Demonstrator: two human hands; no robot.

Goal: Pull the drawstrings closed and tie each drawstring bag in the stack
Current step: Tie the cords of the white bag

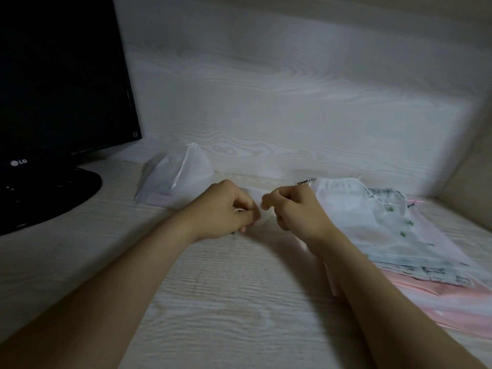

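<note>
Left hand (229, 209) and right hand (295, 209), fingers curled, both pinch a sheer white fabric drawstring bag (254, 195) over the pale wood-grain table (226, 288).

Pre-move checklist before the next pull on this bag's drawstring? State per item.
1. Left hand grip on cord: ok, a white loop shows at its fingers.
2. Right hand grip on cord: cannot tell, fingers curled, cord hidden.
3. Bag mouth drawn closed: cannot tell, blurred between the hands.
4. Stack clear of the hands: not ok, the right wrist lies against its edge.
5. Tied bag out of the way: ok, behind the left hand, apart.
</note>
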